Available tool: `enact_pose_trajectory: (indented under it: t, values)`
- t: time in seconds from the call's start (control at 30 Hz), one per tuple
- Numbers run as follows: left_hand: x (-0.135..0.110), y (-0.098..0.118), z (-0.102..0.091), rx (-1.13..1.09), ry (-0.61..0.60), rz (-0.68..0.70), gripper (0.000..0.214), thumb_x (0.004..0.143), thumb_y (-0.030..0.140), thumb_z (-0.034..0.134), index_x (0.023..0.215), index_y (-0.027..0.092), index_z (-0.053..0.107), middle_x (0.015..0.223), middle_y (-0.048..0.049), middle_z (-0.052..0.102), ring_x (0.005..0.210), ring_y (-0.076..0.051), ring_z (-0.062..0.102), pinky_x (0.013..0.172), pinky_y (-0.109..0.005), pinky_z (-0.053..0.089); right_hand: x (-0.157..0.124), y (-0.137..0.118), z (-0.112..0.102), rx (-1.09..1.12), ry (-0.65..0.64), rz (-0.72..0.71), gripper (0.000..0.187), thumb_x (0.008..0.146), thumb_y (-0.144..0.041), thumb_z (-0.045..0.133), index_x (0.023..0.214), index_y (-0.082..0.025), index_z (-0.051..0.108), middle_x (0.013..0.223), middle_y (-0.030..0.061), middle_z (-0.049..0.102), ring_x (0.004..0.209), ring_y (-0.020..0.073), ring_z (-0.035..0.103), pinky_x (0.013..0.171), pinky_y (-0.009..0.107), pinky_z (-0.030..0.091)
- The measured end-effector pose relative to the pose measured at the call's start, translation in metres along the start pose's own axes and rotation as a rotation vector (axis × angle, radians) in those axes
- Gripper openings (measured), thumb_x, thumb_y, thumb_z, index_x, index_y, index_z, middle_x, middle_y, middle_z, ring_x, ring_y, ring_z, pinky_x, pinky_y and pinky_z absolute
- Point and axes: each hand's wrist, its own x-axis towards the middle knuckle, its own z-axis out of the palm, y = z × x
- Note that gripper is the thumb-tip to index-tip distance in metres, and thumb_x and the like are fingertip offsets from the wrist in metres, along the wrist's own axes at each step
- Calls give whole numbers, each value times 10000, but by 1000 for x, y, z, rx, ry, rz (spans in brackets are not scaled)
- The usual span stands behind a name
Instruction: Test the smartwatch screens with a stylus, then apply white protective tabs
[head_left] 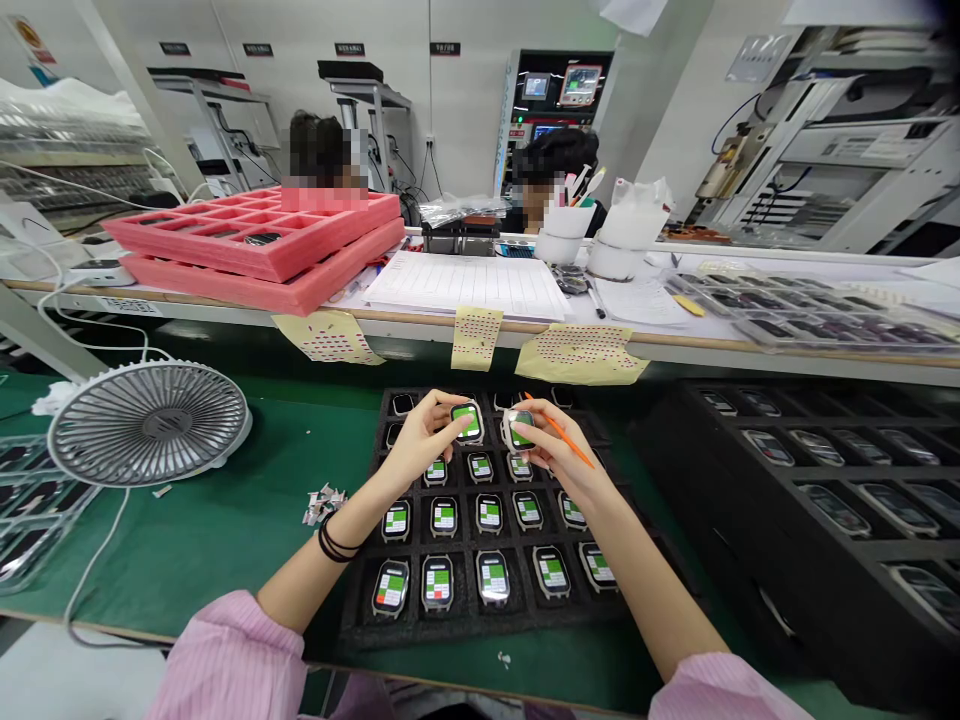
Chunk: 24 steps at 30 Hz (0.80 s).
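My left hand (pixel 424 440) grips a smartwatch body (pixel 468 424) by its edges, its screen lit green and white and no strap on it. In my right hand (pixel 555 445) is a second strapless smartwatch (pixel 520 430), tilted, with the thumb on its screen. An orange pen-like stick (pixel 562 432) is also tucked between the right fingers. Both watches are raised above a black foam tray (pixel 420 625), a small gap between them. Rows of similar watches sit in its pockets, most with green and white screens lit, such as the one at front centre (pixel 493 578).
A grey fan (pixel 150 422) stands left, beside small white scraps (pixel 324 504). Stacked black trays of watches (pixel 720 540) rise at right. Ahead, a shelf holds pink foam trays (pixel 300 285), paper sheets (pixel 465 285) and clear trays (pixel 825 310). Two people sit beyond it.
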Motion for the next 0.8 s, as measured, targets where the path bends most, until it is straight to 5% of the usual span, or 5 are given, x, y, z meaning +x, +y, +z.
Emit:
enact_pose_trajectory:
  t: [0.37,0.8]
  values:
    - [1,0,0,-28,-105,36,441,794,330,679,1177,175,524,1074,-91,646,882,-165,593,607,-225,538,2,2,-2,51,-77,-54,348,795,-373,708,1099,-232,613,979,45,634,669,158,657,422,223,373]
    - [1,0,-1,41,-38,39,374,797,331,685,1099,172,531,1018,-82,624,796,-147,566,506,-186,447,2,7,0,-62,-1,-105,320,805,-427,700,1039,-217,640,908,27,641,562,121,648,413,218,369]
